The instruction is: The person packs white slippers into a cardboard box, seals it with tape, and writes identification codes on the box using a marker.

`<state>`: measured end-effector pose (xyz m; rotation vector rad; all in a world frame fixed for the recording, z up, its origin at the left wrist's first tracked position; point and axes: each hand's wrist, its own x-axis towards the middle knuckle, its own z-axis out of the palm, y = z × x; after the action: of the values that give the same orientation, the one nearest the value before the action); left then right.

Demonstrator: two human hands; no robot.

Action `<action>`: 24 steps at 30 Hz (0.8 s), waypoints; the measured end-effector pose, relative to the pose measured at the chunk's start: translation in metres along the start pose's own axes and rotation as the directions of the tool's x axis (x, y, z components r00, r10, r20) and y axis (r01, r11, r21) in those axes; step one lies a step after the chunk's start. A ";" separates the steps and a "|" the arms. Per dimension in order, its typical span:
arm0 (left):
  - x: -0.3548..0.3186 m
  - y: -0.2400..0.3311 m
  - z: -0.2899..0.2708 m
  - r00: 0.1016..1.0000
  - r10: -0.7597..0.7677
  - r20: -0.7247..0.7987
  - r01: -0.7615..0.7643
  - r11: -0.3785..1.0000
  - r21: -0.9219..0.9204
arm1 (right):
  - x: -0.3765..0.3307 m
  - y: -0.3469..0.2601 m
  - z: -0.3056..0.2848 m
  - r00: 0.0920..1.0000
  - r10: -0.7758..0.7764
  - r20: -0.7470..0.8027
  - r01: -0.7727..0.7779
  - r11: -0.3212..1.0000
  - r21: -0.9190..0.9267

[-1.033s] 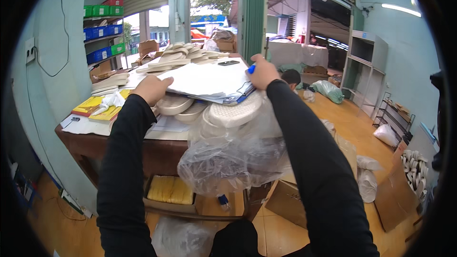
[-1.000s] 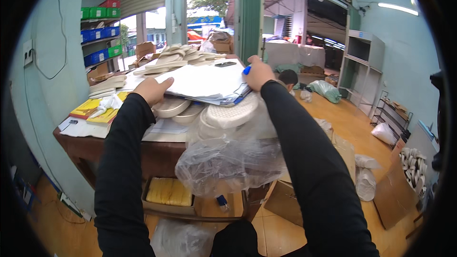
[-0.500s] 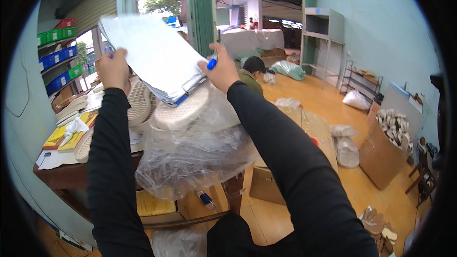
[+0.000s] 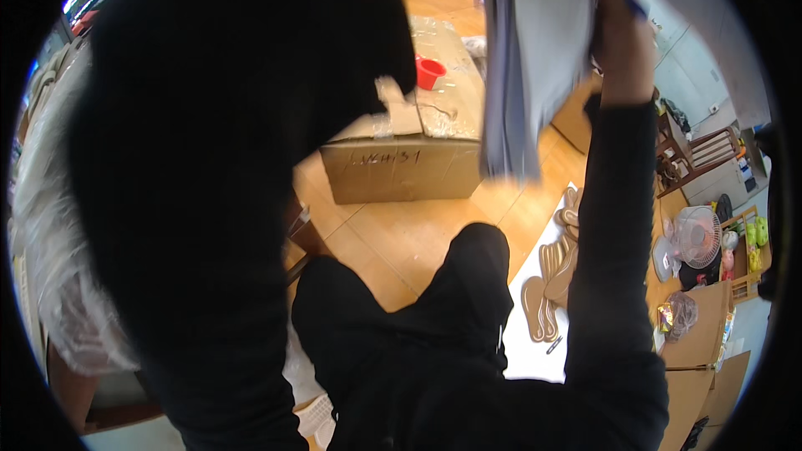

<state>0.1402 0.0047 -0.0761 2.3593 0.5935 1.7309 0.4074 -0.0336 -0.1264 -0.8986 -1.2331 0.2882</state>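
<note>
- The right hand (image 4: 625, 48) is up at 2 o'clock, taken from the middle of the view, with its fingers curled on the papers; motion blurs the exact hold.
- The papers (image 4: 535, 67) are between 1 and 2 o'clock, hanging down in a loose, smeared bundle to the left of the hand, above the floor.
- A blue pen (image 4: 635, 7), blurred, shows at the hand's upper edge.
- The left hand is out of sight, so I cannot tell what it grasps; its black sleeve (image 4: 192, 200) fills the space from 8 to 11 o'clock.
- Beyond the right hand, a blurred grey surface (image 4: 727, 29) sweeps along the rim at 2 o'clock; I cannot tell whether it belongs to the papers.
- A carton (image 4: 405, 174) stands on the tiled floor (image 4: 384, 242) toward 12 o'clock, a red cup (image 4: 430, 73) on its top.
- Brown soles (image 4: 547, 288) lie in a group at 4 o'clock, on a white sheet (image 4: 526, 359); a slim dark object lies just below them.
- A fan (image 4: 697, 235) is at 3 o'clock, with a wooden chair (image 4: 706, 154) just above it.
- Clear plastic (image 4: 58, 259) bulges along 9 o'clock.
- The person's knees (image 4: 476, 255), in black, are at 6 o'clock.
</note>
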 end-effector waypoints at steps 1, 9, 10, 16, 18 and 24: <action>-0.019 -0.009 0.022 0.998 -0.049 0.040 0.051 0.998 -0.045 | -0.025 0.020 -0.013 0.984 0.092 -0.149 -0.097 0.995 -0.024; -0.202 -0.111 0.136 0.387 -0.583 0.714 0.863 -0.043 -0.503 | -0.226 0.122 -0.043 0.778 0.462 -0.426 -0.599 0.750 -0.281; -0.230 -0.125 0.143 0.331 -0.593 0.734 0.872 -0.104 -0.478 | -0.239 0.126 -0.044 0.769 0.515 -0.379 -0.636 0.681 -0.363; -0.367 -0.159 0.167 0.101 -0.540 0.835 0.816 -0.435 -0.380 | -0.258 0.126 -0.058 0.699 0.672 -0.243 -0.660 0.477 -0.580; -0.394 -0.160 0.173 0.099 -0.566 0.819 0.800 -0.445 -0.404 | -0.253 0.137 -0.067 0.740 0.621 -0.258 -0.647 0.552 -0.526; -0.445 -0.156 0.193 -0.077 -0.601 0.796 0.863 -0.440 -0.249 | -0.246 0.231 -0.089 0.827 0.495 -0.267 -0.553 0.803 -0.224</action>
<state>0.1750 -0.0123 -0.5842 0.6498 0.8368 0.4498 0.4630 -0.0818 -0.4676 -1.4986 -0.8283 0.4547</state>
